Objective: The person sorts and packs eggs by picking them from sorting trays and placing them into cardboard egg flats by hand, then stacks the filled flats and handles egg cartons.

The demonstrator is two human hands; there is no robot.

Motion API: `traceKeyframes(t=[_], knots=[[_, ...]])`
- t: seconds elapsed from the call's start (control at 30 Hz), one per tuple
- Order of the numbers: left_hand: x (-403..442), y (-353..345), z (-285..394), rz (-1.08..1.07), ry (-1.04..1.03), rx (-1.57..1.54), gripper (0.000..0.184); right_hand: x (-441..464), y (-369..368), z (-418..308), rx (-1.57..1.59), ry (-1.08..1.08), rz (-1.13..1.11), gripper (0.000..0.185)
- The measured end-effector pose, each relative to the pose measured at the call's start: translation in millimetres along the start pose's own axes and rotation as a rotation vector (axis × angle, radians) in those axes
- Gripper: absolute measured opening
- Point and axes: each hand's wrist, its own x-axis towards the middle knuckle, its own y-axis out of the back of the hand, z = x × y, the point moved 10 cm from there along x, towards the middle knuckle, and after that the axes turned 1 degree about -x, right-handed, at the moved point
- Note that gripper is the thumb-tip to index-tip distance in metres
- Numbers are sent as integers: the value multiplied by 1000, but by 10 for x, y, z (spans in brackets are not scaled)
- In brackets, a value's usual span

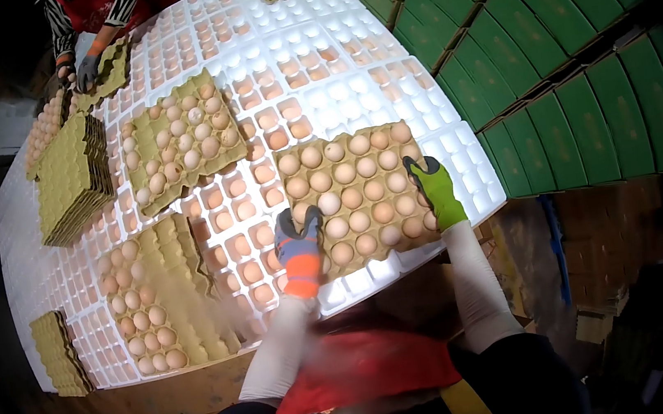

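A pulp egg tray (357,263) full of brown eggs (352,197) sits near the table's front right edge. My left hand (300,244), in a grey glove with an orange cuff, grips the tray's left side, its thumb and fingers apart around the rim. On the opposite side, my right hand (437,190), in a green glove with dark fingers, is curled over the right rim. The undersides of my fingers are hidden. Beneath and around the tray lie white moulded trays (347,97), many cups of which hold eggs.
Another pulp tray (140,121) of eggs lies up and left. A part-filled tray (171,251) is at lower left, beside stacked pulp trays (72,181). Green boxes (531,9) wall the right side. Across the table, a co-worker's gloved hands (86,72) handle eggs at a tray.
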Motion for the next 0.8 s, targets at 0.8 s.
traceKeyframes(t=[0.8], knots=[[-892, -109, 814, -469, -720, 643, 39, -1690, -612, -629, -659, 948, -471, 42]])
